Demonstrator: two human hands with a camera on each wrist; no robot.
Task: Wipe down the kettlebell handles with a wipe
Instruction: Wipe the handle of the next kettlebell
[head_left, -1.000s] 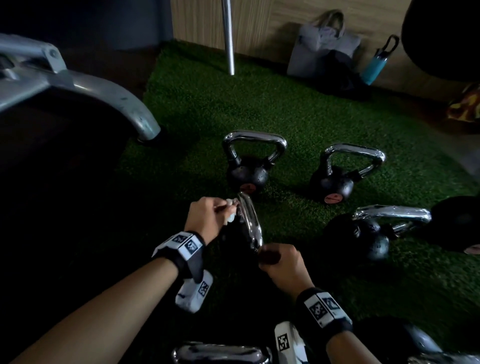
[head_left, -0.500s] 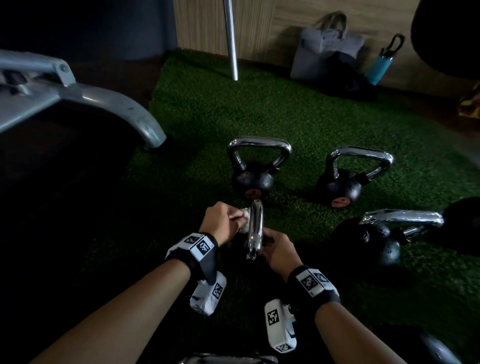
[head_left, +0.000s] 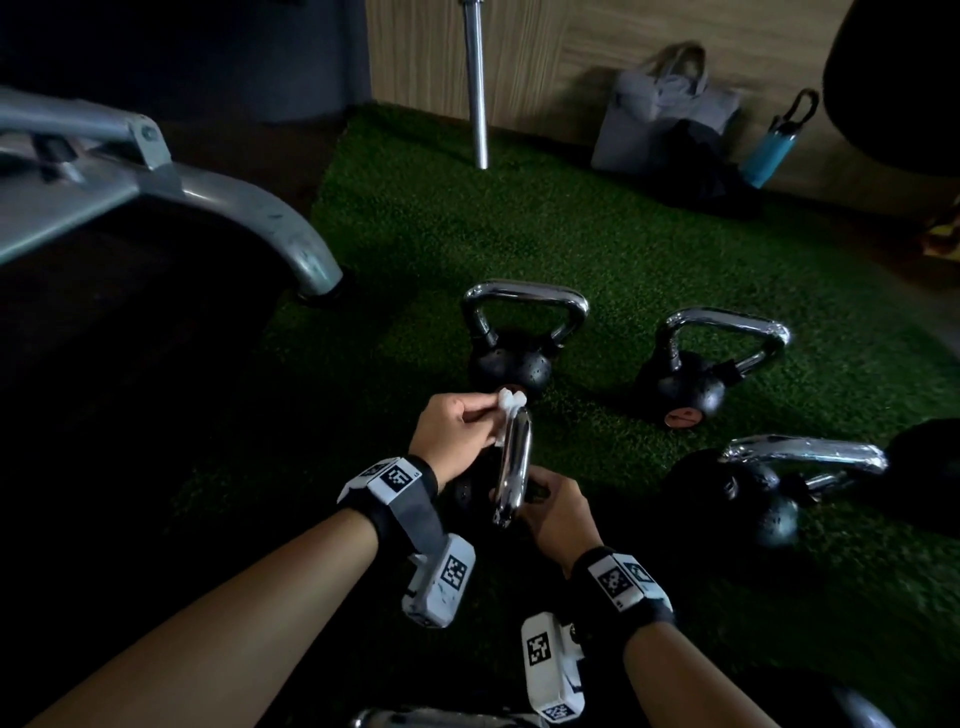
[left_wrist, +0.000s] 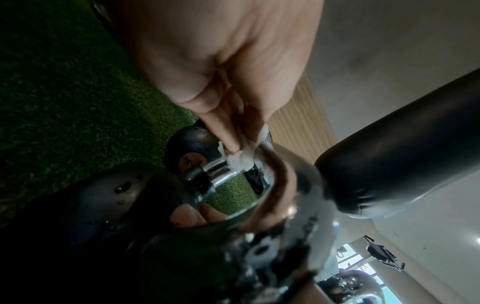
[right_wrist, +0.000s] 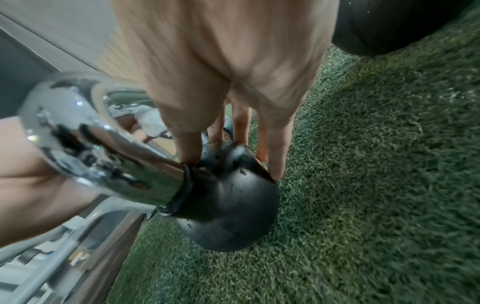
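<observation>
The nearest kettlebell is a black ball with a chrome handle, standing on green turf. My left hand pinches a crumpled white wipe against the far end of that handle. In the left wrist view the wipe is wrapped over the handle's far leg under my left hand. My right hand holds the ball's top just right of the handle. In the right wrist view my right hand has its thumb by the handle base and its fingers on the ball's far side.
Three more chrome-handled kettlebells stand on the turf: one just ahead, one to its right, one at the right. Another handle shows at the bottom edge. A grey machine leg stands left. A bag and bottle lean on the far wall.
The kettlebell handle turned to point straight away from me. My right hand moved from the handle's near end to the ball. My left hand slid the wipe toward the handle's far end.
</observation>
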